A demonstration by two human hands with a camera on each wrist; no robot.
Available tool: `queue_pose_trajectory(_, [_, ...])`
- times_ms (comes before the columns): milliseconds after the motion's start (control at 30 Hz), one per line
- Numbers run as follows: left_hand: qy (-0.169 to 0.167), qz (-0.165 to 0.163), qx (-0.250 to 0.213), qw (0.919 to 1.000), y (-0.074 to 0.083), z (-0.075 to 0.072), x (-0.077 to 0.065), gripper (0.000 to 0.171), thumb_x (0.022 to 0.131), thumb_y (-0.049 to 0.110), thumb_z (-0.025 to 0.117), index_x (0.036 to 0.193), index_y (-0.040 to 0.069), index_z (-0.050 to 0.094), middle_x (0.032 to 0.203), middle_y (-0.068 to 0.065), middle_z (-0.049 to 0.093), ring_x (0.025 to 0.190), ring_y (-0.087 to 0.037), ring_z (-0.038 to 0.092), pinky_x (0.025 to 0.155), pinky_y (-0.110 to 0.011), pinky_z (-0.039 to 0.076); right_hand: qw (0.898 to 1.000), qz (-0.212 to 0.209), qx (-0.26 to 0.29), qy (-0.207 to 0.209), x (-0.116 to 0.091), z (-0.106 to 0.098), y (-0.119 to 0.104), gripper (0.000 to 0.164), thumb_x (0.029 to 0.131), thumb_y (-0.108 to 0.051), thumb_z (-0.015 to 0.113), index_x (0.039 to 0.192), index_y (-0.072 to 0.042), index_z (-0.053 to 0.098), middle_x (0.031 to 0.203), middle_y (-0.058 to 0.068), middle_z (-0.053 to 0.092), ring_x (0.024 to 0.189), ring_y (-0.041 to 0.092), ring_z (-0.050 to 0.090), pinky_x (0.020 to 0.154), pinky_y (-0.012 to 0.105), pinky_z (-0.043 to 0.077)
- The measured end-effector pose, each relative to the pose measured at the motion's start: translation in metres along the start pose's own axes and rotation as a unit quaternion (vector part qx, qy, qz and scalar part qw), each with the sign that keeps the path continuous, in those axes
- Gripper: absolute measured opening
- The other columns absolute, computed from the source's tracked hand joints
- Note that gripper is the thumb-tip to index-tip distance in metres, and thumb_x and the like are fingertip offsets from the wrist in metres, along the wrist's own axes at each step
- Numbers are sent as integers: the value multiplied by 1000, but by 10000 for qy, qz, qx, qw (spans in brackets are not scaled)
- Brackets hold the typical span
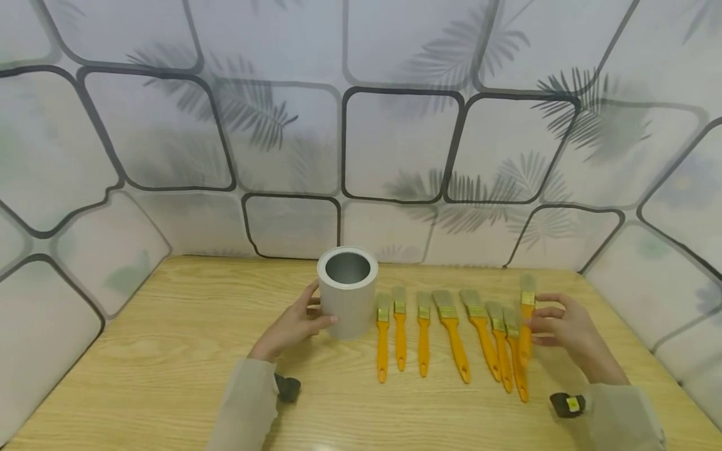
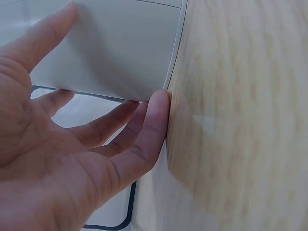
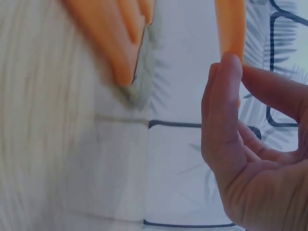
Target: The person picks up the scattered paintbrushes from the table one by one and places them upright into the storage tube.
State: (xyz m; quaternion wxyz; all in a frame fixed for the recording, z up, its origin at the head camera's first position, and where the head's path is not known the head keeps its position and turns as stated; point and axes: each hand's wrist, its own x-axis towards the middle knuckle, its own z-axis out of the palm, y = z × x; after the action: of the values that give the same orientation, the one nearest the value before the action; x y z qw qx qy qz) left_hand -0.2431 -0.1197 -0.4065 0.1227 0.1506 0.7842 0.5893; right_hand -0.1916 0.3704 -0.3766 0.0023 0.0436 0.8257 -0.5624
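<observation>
My left hand [image 1: 290, 327] holds the side of an upright, light grey open-topped can [image 1: 348, 310], thumb across its front and fingers round its far side. In the left wrist view the thumb and fingertips of that hand [image 2: 72, 149] touch the smooth wall of the can [image 2: 120, 43]. At the right, my right hand [image 1: 568, 329] pinches a paintbrush [image 1: 526, 329] with an orange handle, bristles up. The right wrist view has the thumb and fingers of the hand [image 3: 262, 163] on the orange handle of the paintbrush [image 3: 231, 26].
Several orange-handled paintbrushes [image 1: 449, 321] of differing widths lie side by side on the wooden table [image 1: 169, 351], bristles toward the wall. They reach from beside the can to under the held brush. A patterned wall [image 1: 293, 225] closes off the back and both sides.
</observation>
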Motion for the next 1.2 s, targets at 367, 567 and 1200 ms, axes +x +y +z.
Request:
queue_pose_trajectory(367, [77, -48, 104, 9999, 1, 0, -2, 89, 95, 18, 74, 163, 12, 17, 148, -29, 43, 130, -46, 49, 92, -48, 54, 9941, -23, 1059, 246, 4, 26, -17, 55, 95, 8, 65, 138, 12, 31, 88, -1, 63, 76, 10, 70, 68, 35, 63])
queue_pose_trajectory(567, [39, 10, 98, 9999, 2, 0, -3, 89, 96, 19, 74, 163, 12, 16, 147, -29, 43, 129, -46, 50, 91, -48, 55, 9884, -82, 1489, 297, 6, 38, -26, 47, 94, 10, 64, 132, 5, 37, 85, -1, 64, 73, 11, 69, 66, 34, 63])
queue_pose_trajectory(1200, [27, 24, 120, 9999, 2, 1, -4, 89, 96, 20, 73, 163, 10, 16, 147, -27, 44, 130, -44, 50, 90, -46, 54, 9692, -263, 2335, 741, 1, 67, -51, 40, 96, 4, 67, 121, -11, 40, 90, 0, 62, 75, 13, 69, 69, 33, 63])
